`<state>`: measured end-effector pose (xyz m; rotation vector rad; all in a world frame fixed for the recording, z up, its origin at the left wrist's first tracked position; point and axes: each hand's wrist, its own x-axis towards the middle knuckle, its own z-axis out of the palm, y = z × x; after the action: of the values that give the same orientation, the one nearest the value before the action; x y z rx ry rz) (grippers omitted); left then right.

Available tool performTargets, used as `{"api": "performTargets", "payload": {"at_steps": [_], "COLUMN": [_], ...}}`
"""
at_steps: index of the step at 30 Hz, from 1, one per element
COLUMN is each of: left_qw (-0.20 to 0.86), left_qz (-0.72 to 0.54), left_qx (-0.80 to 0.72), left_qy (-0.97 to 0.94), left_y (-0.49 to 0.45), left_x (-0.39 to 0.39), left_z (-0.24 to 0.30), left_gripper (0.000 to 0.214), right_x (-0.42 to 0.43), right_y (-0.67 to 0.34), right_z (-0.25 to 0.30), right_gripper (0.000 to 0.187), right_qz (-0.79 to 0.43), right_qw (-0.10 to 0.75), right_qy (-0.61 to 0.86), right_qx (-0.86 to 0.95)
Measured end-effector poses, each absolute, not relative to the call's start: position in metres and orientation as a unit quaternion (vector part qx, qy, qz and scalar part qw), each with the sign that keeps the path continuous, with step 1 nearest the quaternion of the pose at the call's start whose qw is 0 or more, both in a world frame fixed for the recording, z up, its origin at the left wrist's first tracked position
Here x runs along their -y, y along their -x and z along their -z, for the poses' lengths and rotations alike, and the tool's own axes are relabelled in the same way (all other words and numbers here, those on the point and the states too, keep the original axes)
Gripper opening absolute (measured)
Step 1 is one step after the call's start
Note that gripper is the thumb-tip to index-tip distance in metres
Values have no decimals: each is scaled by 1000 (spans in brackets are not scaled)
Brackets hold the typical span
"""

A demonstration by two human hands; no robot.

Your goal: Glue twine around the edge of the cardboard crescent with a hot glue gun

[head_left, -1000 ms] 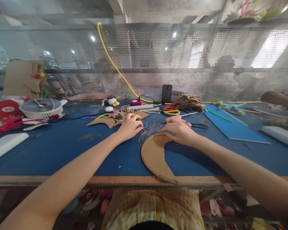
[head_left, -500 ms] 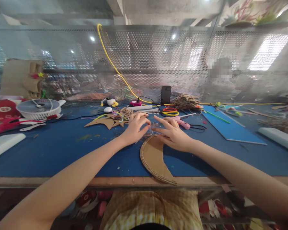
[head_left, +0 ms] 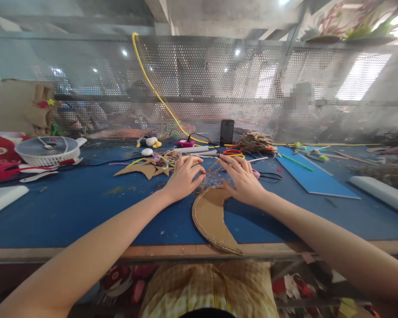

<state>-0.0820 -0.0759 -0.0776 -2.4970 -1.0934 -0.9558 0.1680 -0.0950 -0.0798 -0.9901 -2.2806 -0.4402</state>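
Observation:
A crescent-shaped piece of layered cardboard [head_left: 208,216] lies on the blue table, its lower tip over the front edge. Just beyond its upper end, thin brown twine strands [head_left: 213,167] stretch between my two hands. My left hand [head_left: 186,177] is curled, thumb and forefinger nearly together on the twine. My right hand [head_left: 241,180] has its fingers stretched forward and its thumb apart, fingertips against the strands, wrist right of the crescent's upper end. A pink glue gun [head_left: 256,173] is mostly hidden behind my right hand.
Cardboard star shapes [head_left: 147,169] and loose twine [head_left: 172,157] lie left of my hands. Behind stand a black phone [head_left: 227,131] and a twine bundle [head_left: 257,141]. A blue board [head_left: 313,174] lies right; a white reel [head_left: 48,150] sits left. Perforated metal screen [head_left: 199,79] closes the back.
My right hand's fingers have shifted forward and closer together, now covering more of the glue gun. Strands show more plainly between the hands. The left hand has barely moved.

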Motion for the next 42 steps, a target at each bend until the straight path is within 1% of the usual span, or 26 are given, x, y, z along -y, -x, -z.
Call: {"api": "performTargets", "payload": {"at_steps": [6,12,19,21,23,26,30,33,36,39,42], "left_qw": [152,181,156,141,137,139,120,100,80,64,67], "left_qz": [361,384,413,416,418,415,375,323,279,261,270], "left_qx": [414,471,538,565,581,551,440,369,338,334,345], "left_qy": [822,774,717,698,685,711,807,866,895,903,896], "left_y": [82,86,96,98,100,97,86,79,75,75,77], "left_x": [75,70,58,55,54,57,70,80,87,88,86], "left_z": [75,75,81,82,82,79,75,75,77,78,78], "left_gripper": [14,14,14,12,16,28,35,37,31,28,31], "right_x": [90,88,87,86,86,87,90,89,87,86,84], "right_y": [-172,-173,-174,-175,-176,-175,-175,-177,-179,-180,-179], "right_z": [80,81,80,80,81,80,77,76,75,76,79], "right_gripper": [63,66,59,55,50,43,38,37,37,38,39], "right_qz": [185,194,171,162,155,149,155,163,167,169,182], "right_qw": [354,378,365,354,340,321,293,266,258,256,261], "right_qy": [410,425,429,412,389,348,283,220,167,166,218], "right_qx": [820,799,809,824,842,868,900,924,937,937,922]}}
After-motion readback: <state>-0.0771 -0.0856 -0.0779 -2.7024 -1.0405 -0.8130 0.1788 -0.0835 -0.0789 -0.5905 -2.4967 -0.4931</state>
